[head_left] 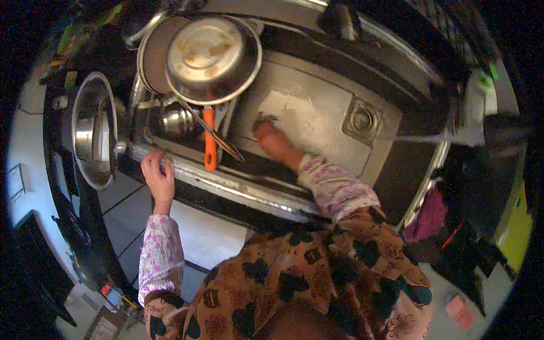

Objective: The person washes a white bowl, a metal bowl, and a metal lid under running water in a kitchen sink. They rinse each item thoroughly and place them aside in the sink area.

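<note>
My right hand (276,144) reaches down into the sink basin (334,105), its fingers closed on a small dark scouring pad (264,120) pressed against the wet metal bottom. The pad is partly hidden by the fingers and blurred. On the sink's front rim (238,190) lies my left hand (158,174), fingers stretched over the edge and holding nothing. Just beyond it, an orange-handled utensil (210,141) and a long thin utensil (224,144) stick out from under an upturned metal bowl (212,59).
A square drain (362,119) sits at the basin's right. Behind the upturned bowl leans a round pan (158,51). Shiny metal cookware (178,120) stands at the sink's left end. Further left is a wide metal basin (79,130) with vessels inside. A purple cloth (428,215) hangs at the right.
</note>
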### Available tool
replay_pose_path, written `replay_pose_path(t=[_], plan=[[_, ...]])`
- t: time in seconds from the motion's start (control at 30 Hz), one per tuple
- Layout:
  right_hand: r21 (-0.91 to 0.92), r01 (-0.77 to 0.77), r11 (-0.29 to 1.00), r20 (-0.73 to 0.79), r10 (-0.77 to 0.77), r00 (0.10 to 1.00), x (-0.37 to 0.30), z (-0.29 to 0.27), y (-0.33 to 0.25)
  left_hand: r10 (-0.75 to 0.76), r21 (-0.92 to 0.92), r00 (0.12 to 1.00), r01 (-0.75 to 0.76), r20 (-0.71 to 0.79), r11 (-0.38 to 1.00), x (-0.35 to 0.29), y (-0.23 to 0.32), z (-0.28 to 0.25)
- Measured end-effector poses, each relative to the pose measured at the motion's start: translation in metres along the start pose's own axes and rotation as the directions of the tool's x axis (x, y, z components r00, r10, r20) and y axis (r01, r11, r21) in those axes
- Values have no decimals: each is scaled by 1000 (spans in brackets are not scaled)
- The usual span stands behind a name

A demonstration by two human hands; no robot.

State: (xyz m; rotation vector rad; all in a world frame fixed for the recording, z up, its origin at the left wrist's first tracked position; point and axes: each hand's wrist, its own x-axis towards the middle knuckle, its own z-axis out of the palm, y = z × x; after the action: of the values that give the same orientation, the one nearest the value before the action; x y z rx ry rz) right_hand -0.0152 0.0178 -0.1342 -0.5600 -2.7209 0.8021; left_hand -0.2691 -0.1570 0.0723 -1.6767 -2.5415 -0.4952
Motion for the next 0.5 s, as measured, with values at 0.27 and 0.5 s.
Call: replay_pose_path(t=[0.27, 0.5], plan=[[78, 55, 995, -78, -49, 996, 172, 3, 56, -38, -41, 999, 38, 9, 998, 6, -1, 3], [-22, -157, 987, -291, 144, 946, 143, -53, 116, -63, -51, 998, 63, 16, 997, -2, -2, 3]])
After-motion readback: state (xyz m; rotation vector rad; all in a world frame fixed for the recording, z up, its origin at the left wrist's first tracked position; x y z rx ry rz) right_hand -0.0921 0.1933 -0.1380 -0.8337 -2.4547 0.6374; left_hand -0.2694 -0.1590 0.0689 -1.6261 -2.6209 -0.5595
